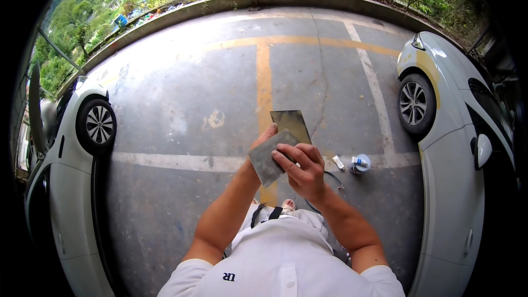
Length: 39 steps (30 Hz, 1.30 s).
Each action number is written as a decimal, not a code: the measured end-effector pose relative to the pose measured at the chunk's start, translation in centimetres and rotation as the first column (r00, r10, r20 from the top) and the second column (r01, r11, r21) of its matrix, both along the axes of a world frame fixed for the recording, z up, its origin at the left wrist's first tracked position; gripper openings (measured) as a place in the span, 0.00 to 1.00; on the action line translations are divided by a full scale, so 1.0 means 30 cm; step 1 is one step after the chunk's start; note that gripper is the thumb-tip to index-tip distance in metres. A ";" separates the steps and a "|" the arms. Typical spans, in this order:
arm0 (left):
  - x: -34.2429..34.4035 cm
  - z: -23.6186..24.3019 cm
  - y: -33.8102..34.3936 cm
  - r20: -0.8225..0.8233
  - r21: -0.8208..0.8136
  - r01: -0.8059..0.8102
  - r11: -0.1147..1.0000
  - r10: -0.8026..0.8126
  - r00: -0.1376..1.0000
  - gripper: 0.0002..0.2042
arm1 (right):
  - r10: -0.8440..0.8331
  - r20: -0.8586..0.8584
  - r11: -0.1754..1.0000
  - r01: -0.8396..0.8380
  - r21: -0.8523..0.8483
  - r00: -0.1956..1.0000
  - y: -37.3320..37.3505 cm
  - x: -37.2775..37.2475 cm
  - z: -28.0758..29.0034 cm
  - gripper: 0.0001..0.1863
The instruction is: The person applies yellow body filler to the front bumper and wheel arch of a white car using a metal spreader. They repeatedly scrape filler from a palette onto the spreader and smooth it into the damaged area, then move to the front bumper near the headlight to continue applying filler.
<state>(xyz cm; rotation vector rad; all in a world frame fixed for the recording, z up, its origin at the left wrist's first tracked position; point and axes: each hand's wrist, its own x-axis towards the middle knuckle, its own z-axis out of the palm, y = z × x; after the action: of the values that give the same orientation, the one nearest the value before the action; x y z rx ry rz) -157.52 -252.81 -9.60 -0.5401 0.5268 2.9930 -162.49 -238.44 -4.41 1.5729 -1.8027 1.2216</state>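
Two flat, thin plates overlap in front of my body at the middle of the view. My right hand [306, 171] is closed on the grey square plate [265, 159], its fingers laid across the upper face. Behind that one, an olive-brown rectangular plate [294, 123] with a darker far edge points away from me. My left hand [264, 135] reaches in from the left and is mostly covered by the grey plate. Its thumb tip shows beside the brown plate, which it seems to hold from below; the other fingers are hidden.
On the floor at my right stand a round can [360, 168] with a tube on top and a small white tube [338, 162] beside it. A dark hose or cord [336, 178] lies nearby. White cars flank me, the right car [448, 115] with yellowish patches, the left car [71, 181] close too.
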 end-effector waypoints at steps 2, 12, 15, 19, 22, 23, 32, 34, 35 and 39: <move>0.010 -0.069 -0.018 -0.220 0.106 0.054 0.993 -0.030 0.975 0.19 | -0.022 -0.002 1.000 0.022 0.009 1.000 -0.006 0.013 -0.009 0.21; 0.049 0.000 0.034 -0.115 -0.002 -0.201 0.980 0.199 0.973 0.15 | -0.019 -0.005 1.000 0.019 0.018 1.000 -0.010 0.006 -0.023 0.22; 0.066 0.073 0.061 -0.083 0.025 -0.231 0.973 0.233 0.969 0.14 | -0.042 -0.013 0.999 0.043 0.028 0.999 -0.008 -0.002 -0.033 0.19; 0.078 0.099 0.068 -0.121 -0.085 -0.262 0.961 0.251 0.960 0.14 | -0.043 -0.007 0.999 0.043 0.025 0.999 -0.010 -0.013 -0.033 0.18; 0.088 0.064 0.083 -0.173 -0.144 -0.274 0.951 0.248 0.953 0.14 | -0.050 0.015 0.999 0.050 0.003 0.999 -0.020 -0.026 -0.019 0.19; 0.085 0.057 0.080 -0.176 -0.176 -0.271 0.946 0.241 0.954 0.15 | -0.047 0.007 0.999 0.047 0.003 0.999 -0.020 -0.031 -0.013 0.20; 0.055 0.017 0.016 -0.122 -0.058 -0.105 0.993 0.097 0.988 0.20 | 0.095 -0.086 0.995 -0.097 -0.019 0.992 0.016 -0.033 0.017 0.18; 0.052 -0.011 0.009 -0.155 -0.054 -0.085 0.995 0.075 0.985 0.22 | 0.087 -0.083 0.996 -0.089 -0.017 0.993 0.011 -0.035 0.016 0.18; 0.053 -0.018 0.009 -0.132 -0.057 -0.097 0.994 0.089 0.987 0.20 | 0.086 -0.088 0.996 -0.087 -0.013 0.992 0.011 -0.036 0.019 0.18; 0.039 0.045 0.036 0.000 -0.067 -0.155 0.986 0.155 0.988 0.09 | 0.060 -0.101 0.998 -0.060 0.000 0.993 0.015 -0.044 0.015 0.17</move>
<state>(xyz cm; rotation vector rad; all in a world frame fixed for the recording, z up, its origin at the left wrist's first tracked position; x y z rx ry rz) -156.37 -251.72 -8.27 -0.6212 0.6146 3.1292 -163.81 -237.99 -3.97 1.6679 -1.7010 1.1494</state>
